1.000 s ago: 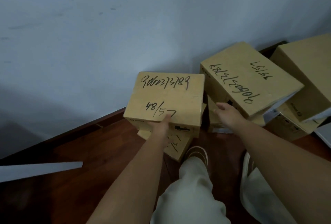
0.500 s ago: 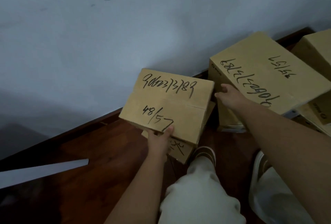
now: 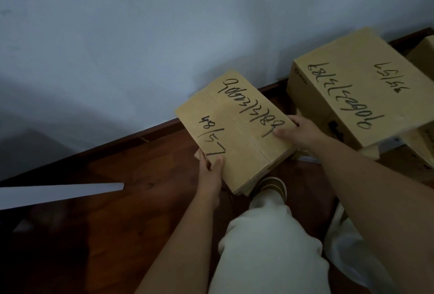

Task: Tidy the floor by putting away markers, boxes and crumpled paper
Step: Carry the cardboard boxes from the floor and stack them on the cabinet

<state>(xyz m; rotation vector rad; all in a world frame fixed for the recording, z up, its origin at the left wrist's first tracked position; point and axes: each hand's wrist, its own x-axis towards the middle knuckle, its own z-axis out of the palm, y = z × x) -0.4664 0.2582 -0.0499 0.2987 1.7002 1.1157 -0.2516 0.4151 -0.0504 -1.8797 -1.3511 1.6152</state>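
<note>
A brown cardboard box marked "48/57" in black pen is held tilted near the wall, above the dark wooden floor. My left hand grips its near left corner, thumb on top. My right hand grips its right edge, thumb pressed on the top face. Another cardboard piece shows just under the box's near edge. To the right stands a bigger brown box with handwritten numbers, resting on other boxes.
A pale wall with a dark skirting board runs diagonally behind the boxes. A long white strip lies on the floor at left. More boxes sit at the right edge. My light trousers and a shoe are below the held box.
The marked box has turned clockwise and tilted. My right hand left the bigger box and took hold of the marked box's right edge. The view shifted slightly.
</note>
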